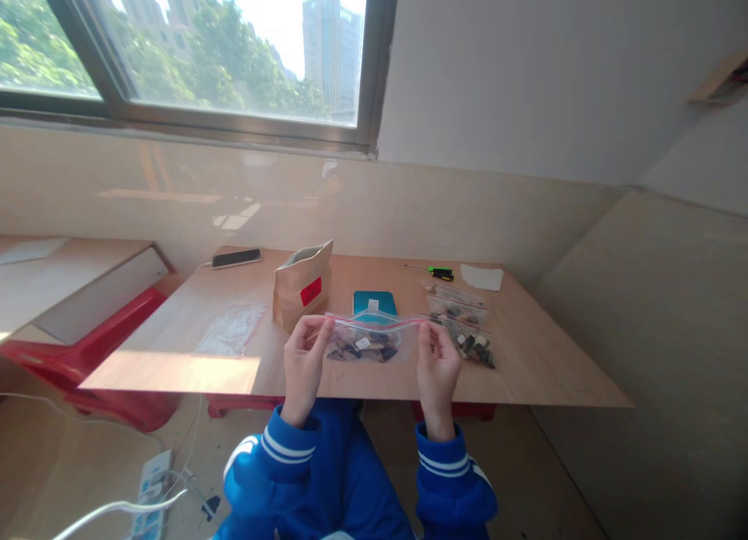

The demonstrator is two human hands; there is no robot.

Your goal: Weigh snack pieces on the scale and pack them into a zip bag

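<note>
Desk (543, 361): near edge at six o'clock; open wood reaches the right edge at four.
Zip bag (374, 349): held stretched near that near edge; filled bags (476, 349) at three o'clock.
Paper pouch (304, 287): upright, at ten.
Left grip (304, 359): pinching top left corner.
Right grip (438, 362): pinching top right.

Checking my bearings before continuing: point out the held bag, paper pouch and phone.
Held bag (372, 342): head view, middle of front.
Paper pouch (296, 286): head view, brown front.
Phone (237, 259): head view, dark screen.
</note>
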